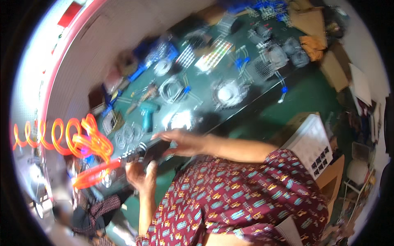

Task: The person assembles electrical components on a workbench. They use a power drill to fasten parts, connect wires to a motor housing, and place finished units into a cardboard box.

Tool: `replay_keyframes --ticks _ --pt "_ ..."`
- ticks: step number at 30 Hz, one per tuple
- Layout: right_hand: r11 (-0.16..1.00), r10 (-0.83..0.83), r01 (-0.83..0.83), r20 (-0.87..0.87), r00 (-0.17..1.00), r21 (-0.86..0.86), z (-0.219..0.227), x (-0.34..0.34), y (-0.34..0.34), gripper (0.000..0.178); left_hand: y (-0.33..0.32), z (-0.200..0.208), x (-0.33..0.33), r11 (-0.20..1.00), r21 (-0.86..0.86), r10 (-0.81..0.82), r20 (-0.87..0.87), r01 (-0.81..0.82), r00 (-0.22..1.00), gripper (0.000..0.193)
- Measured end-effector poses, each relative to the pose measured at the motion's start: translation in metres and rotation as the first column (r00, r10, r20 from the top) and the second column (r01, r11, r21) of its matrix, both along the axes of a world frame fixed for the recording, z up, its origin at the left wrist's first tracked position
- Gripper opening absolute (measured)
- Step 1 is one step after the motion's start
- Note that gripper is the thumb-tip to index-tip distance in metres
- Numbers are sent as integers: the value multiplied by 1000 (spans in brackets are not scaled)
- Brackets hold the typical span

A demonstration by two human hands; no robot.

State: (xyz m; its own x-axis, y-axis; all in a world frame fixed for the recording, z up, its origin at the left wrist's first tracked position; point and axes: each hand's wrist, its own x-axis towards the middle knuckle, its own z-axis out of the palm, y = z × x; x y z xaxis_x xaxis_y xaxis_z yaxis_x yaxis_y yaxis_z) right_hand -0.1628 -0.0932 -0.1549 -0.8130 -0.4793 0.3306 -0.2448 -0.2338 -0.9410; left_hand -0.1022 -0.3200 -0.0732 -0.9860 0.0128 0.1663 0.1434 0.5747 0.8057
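Left hand (137, 174) is low at the bench edge, fingers curled up and closed around the near end of a dark, narrow strip (143, 151) with a banded black-and-white section just above the fingertips. Right hand (180, 141) comes in flat from the right, palm down, fingers stretched out and loose over the other end of that strip, resting on it rather than clamped; the blur makes it hard to tell whether the thumb is tucked underneath. Just to the left of the left fingers sweeps a glowing orange coiled hose (78, 139), smooth and springy, its loops stretching away leftward and one straight length running down past the knuckles. Beyond the right fingertips, farther up the green bench top (205, 88), stands a teal plastic drill (147, 114) with a pistol grip. Past that lies a loose coil of pale wire (172, 88), and off to the right of it a round, spiky, shiny metal piece (227, 94). Well beyond the fingers, a flat perforated panel (213, 55) catches the light. Near the right forearm, on the floor side, sits a white box (314, 143) with dark squares on its face.
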Motion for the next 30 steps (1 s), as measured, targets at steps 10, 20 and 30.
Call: replay_keyframes --ticks 10,20,30 --pt "981 -78 101 -141 987 167 23 5 15 67 22 4 4 933 350 90 6 -87 996 38" --pt "979 67 -54 -59 996 198 24 -1 23 67 26 5 -17 928 -320 -352 -590 189 727 29" --pt "992 49 -24 -192 980 127 0 -5 9 67 28 -25 -14 961 242 -59 -295 135 954 63"
